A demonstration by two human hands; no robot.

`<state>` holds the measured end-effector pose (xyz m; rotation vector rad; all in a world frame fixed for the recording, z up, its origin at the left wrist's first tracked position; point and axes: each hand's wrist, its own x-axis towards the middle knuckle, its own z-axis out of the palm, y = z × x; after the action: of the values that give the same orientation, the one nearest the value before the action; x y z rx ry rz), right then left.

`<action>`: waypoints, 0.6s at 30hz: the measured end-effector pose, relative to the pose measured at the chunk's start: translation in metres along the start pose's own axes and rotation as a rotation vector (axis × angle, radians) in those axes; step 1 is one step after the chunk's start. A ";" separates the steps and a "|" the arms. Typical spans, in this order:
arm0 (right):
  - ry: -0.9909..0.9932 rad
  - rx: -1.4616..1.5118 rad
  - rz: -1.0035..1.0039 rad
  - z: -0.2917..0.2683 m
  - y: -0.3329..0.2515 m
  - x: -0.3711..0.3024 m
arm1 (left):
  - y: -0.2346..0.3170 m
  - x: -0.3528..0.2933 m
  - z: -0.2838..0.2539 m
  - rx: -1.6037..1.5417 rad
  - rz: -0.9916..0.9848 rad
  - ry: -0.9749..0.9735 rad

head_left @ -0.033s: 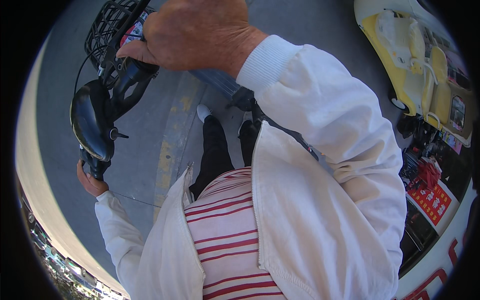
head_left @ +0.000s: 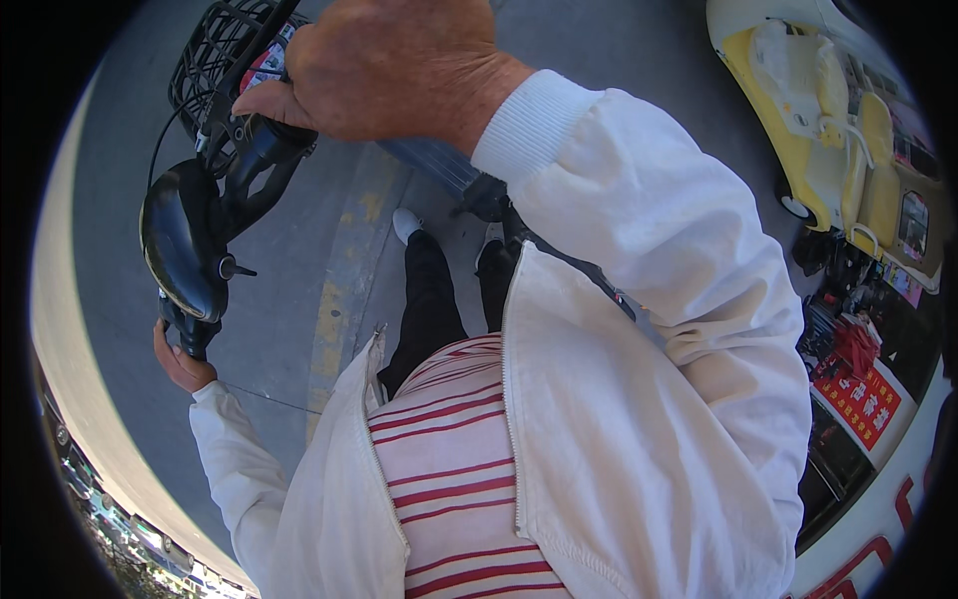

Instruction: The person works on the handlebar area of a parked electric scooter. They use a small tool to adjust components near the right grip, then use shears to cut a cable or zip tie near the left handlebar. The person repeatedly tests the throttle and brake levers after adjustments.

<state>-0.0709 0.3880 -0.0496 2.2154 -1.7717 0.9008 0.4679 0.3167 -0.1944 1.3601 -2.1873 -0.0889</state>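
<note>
My right hand (head_left: 394, 70) is at the top of the head view, wrapped over the right grip of a black handlebar (head_left: 249, 195). Its thumb points left, and the palm side is hidden. At the far left, my left hand (head_left: 180, 361) is curled around the other grip (head_left: 195, 339); its fingers are partly hidden. Between the hands sits the rounded black housing (head_left: 187, 240) of the bike's front, with a short stalk sticking out. A black wire basket (head_left: 215, 65) is fixed ahead of the bar. Part of the frame (head_left: 489, 200) shows beneath my right forearm.
My feet stand on grey pavement (head_left: 299, 290) beside a faded yellow line (head_left: 329, 329). To the right is a yellow and white cart (head_left: 793, 110) with seats. A red sign (head_left: 866, 404) and dark items lie below it. Parked cars (head_left: 150, 539) show at the lower left.
</note>
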 end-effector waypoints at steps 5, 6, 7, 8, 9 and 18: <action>0.007 -0.010 0.011 0.001 0.000 -0.001 | 0.001 0.001 -0.001 0.009 0.014 -0.002; 0.023 -0.017 0.013 0.002 0.000 -0.002 | 0.001 0.002 -0.001 0.013 0.023 -0.003; 0.030 0.010 0.012 0.004 0.001 -0.002 | 0.001 0.002 -0.001 0.015 0.025 -0.004; 0.038 0.038 0.010 0.005 0.001 -0.002 | 0.001 0.002 -0.001 0.018 0.027 -0.005; 0.045 0.066 0.008 0.006 0.001 -0.002 | 0.000 0.002 -0.001 0.020 0.029 -0.006; 0.053 0.067 0.006 0.008 0.001 -0.002 | -0.002 0.003 0.001 0.022 0.020 0.002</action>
<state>-0.0690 0.3852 -0.0573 2.2057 -1.7511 1.0249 0.4682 0.3134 -0.1944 1.3497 -2.2058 -0.0571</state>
